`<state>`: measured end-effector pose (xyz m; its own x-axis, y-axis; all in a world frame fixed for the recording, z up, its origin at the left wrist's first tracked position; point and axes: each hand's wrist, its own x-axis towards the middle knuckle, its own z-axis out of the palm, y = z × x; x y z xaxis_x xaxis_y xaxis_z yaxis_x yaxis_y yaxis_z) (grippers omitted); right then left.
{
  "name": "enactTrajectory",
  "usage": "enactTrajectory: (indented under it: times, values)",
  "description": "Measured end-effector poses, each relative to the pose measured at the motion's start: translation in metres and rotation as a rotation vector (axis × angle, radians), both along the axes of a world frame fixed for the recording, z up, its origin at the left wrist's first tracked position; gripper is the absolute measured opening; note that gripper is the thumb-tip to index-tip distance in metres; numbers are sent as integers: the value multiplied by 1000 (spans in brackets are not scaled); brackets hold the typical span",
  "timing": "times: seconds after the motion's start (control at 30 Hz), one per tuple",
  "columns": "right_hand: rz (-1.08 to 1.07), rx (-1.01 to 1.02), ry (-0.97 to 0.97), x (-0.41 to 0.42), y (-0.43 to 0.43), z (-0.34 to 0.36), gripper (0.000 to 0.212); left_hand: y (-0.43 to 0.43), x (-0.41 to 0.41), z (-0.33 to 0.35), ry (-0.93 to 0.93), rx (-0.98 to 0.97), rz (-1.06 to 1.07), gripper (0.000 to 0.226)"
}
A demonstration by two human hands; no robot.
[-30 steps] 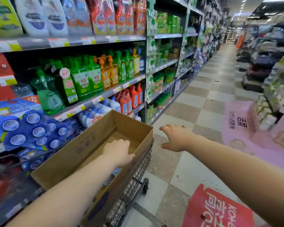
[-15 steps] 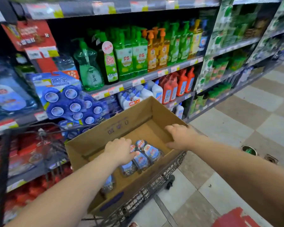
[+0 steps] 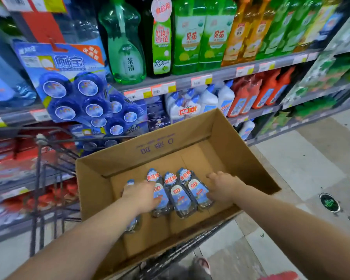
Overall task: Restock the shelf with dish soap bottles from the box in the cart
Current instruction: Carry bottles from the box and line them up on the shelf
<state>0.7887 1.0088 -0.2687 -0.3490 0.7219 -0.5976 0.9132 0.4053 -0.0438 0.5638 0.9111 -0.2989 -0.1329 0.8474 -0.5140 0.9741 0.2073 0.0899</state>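
Half a second ago both hands hovered at the rim of the cardboard box [image 3: 226, 142]; now they have dropped inside it, and the head camera has tipped down and closer, so the box floor fills the middle of the view. The left hand [image 3: 140, 196] lies over the leftmost dish soap bottle [image 3: 132, 223], fingers curled down on it and thumb against the next bottle, though a closed grip cannot be confirmed. The right hand [image 3: 223, 186] rests beside the rightmost of the row of clear bottles [image 3: 183, 196], fingers loosely bent, touching its shoulder without clearly holding it. Four bottles show, lying flat side by side on the near part of the box floor, caps pointing far. The box sits in the wire cart [image 3: 55, 164], near the shelf [image 3: 210, 77] of green and orange dish soap. By my judgement, the picking-up step has begun: nothing is lifted yet.
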Motion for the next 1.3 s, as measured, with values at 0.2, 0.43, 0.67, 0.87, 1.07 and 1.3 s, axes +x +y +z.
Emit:
enactTrajectory:
  times: [0.2, 0.43, 0.67, 0.87, 1.07, 1.3]
  values:
    - [8, -144, 9, -9, 36, -47, 62, 16, 9, -34, -97, -100, 150, 55]
    - [12, -324, 98, -17, 68, -104, 56, 29, 11, -92, -225, -202, 432, 68]
    - [-231, -368, 212, -21, 81, -162, 57, 39, 1, -150, -438, -132, 786, 71]
    - [-350, -369, 319, -16, 85, -198, 61, 51, 5, -183, -633, -12, 1194, 57]
    - [-434, -372, 446, -12, 88, -215, 35, 69, 11, -195, -727, 125, 1431, 43]
    - [-511, -498, 455, -17, 91, -221, 29, 65, 7, -195, -931, 33, 1611, 46]
